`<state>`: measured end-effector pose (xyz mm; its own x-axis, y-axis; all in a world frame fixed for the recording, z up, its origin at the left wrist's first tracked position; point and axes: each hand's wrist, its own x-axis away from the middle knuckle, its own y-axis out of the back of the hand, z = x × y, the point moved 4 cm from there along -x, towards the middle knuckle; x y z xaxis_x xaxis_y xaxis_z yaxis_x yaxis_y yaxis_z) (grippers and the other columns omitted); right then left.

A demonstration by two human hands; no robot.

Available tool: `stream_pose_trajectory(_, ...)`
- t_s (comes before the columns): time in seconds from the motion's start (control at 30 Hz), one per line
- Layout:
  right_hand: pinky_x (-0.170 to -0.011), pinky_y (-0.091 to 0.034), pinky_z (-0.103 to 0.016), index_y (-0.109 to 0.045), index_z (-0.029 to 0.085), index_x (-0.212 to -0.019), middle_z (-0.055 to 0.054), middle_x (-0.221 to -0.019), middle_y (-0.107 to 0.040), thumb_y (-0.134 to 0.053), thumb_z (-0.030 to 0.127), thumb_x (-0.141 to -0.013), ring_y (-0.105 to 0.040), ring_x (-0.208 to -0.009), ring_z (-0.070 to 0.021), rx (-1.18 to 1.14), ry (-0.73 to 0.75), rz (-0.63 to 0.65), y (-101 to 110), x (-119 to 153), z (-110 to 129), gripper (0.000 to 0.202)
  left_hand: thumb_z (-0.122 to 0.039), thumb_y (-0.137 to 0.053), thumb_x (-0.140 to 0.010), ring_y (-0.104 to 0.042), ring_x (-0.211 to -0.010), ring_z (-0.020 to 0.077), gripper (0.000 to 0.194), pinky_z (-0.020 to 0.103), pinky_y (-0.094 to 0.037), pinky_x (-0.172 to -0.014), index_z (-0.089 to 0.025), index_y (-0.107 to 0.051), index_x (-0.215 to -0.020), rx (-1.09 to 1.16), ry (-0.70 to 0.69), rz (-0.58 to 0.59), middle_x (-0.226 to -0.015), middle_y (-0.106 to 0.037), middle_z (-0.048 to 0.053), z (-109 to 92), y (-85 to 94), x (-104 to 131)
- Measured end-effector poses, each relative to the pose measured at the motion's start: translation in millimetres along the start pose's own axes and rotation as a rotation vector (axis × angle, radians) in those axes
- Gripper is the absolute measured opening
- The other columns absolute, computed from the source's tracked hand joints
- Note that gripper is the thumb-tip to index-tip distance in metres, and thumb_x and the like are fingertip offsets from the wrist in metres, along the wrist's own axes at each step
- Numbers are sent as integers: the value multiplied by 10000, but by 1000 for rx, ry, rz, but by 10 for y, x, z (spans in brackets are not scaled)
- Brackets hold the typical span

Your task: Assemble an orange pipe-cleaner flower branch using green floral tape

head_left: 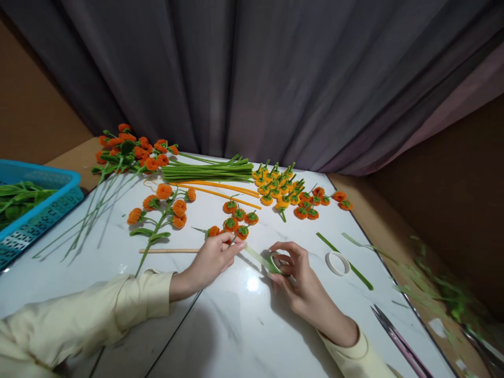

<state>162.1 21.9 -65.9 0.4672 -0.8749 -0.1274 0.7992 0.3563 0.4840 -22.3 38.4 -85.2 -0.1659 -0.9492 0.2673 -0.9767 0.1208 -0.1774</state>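
Observation:
My left hand (212, 260) is closed in a pinch on a thin dark wire (235, 238). A strip of pale green floral tape (255, 255) stretches from its fingertips to the tape roll (276, 262). My right hand (295, 273) grips that roll, fingers curled around it. A dark line continues below the left hand toward the table's front; whether it is the same wire I cannot tell. Just beyond the left fingers lie orange pipe-cleaner blooms (239, 214) with green tops. A wooden stick (169, 251) lies partly behind the left hand.
Left of my hands rest a finished flower stem (157, 226) and a blue basket (59, 181). Farther back are a flower bunch (126, 149), green pipe cleaners (208, 169) and yellow blooms (277, 184). At right lie a white ring (337, 263), a green strip (346, 262) and scissors (399, 341).

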Motion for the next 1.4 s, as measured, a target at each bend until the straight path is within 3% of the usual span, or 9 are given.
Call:
stream_pose_trajectory(0.2, -654, -522, -334, -236, 245, -1152, -96, -1070, -480, -382, 108, -910, -586, -676, -129, 185, 65, 5, -21, 18, -11, 314, -542, -668, -698, -210, -377, 17, 422, 160, -125, -348, -156, -503, -745, -11, -8, 3, -532, -306, -107, 11, 8, 3)
stream_pose_trajectory(0.47, -731, -548, -347, -202, 241, -1250, -174, -1304, -405, -380, 102, -912, -642, -853, -185, 260, 108, 23, 7, 46, 24, 406, -568, -673, -678, -193, -363, 16, 448, 165, -114, -342, -163, -485, -713, -13, -6, 16, -503, -274, -117, -21, -15, 14)
stream_pose_trajectory(0.57, -725, -547, -360, -242, 228, -1268, -162, -1246, -487, -368, 84, -906, -647, -827, -200, 360, 110, 55, 16, 58, 86, 410, -571, -675, -673, -204, -367, 18, 452, 166, -123, -343, -157, -498, -723, -15, -6, 11, -509, -294, -112, -18, -13, 10)
stream_pose_trajectory(0.7, -751, -537, -391, -312, 218, -1279, -133, -1075, -602, -336, 11, -855, -596, -1007, -270, 474, 220, 146, -7, 60, 224, 473, -561, -667, -685, -214, -374, 19, 441, 164, -130, -345, -153, -506, -730, -23, -9, 10, -519, -308, -107, -3, -5, 5)
stream_pose_trajectory(0.83, -814, -500, -477, -284, 200, -1309, -116, -984, -634, -289, -40, -819, -616, -879, -252, 540, 287, 191, -30, 48, 243, 545, -547, -647, -718, -210, -372, 23, 415, 165, -131, -349, -157, -506, -735, -46, -17, 12, -504, -291, -112, 9, 3, 6)
stream_pose_trajectory(0.97, -773, -526, -396, -273, 240, -1328, -127, -1129, -577, -340, 36, -874, -617, -917, -228, 454, 172, 55, 28, 36, 129, 502, -533, -635, -741, -236, -384, 28, 395, 159, -146, -362, -166, -490, -733, -55, -42, -3, -507, -291, -109, 9, 23, -1)
stream_pose_trajectory(1.07, -736, -528, -356, -284, 248, -1321, -104, -1046, -585, -415, 123, -895, -616, -879, -220, 376, 83, -17, 69, 35, 47, 463, -520, -621, -761, -217, -364, 25, 380, 163, -129, -349, -169, -476, -736, -61, -69, 2, -496, -287, -116, 6, 33, -10)
stream_pose_trajectory(1.27, -810, -454, -408, -305, 232, -1327, -53, -802, -656, -443, 199, -908, -551, -898, -262, 313, -67, 80, 59, 6, 29, 442, -475, -600, -798, -214, -356, 22, 339, 164, -126, -339, -167, -471, -739, -71, -84, 25, -488, -296, -116, 18, 29, -9)
stream_pose_trajectory(1.4, -666, -441, -319, -312, 229, -1310, -40, -805, -662, -456, 301, -928, -536, -671, -185, 13, -184, 158, 41, -1, 81, 415, -469, -600, -799, -210, -347, 20, 333, 165, -121, -334, -167, -473, -742, -65, -89, 27, -481, -294, -119, 30, 31, -11)
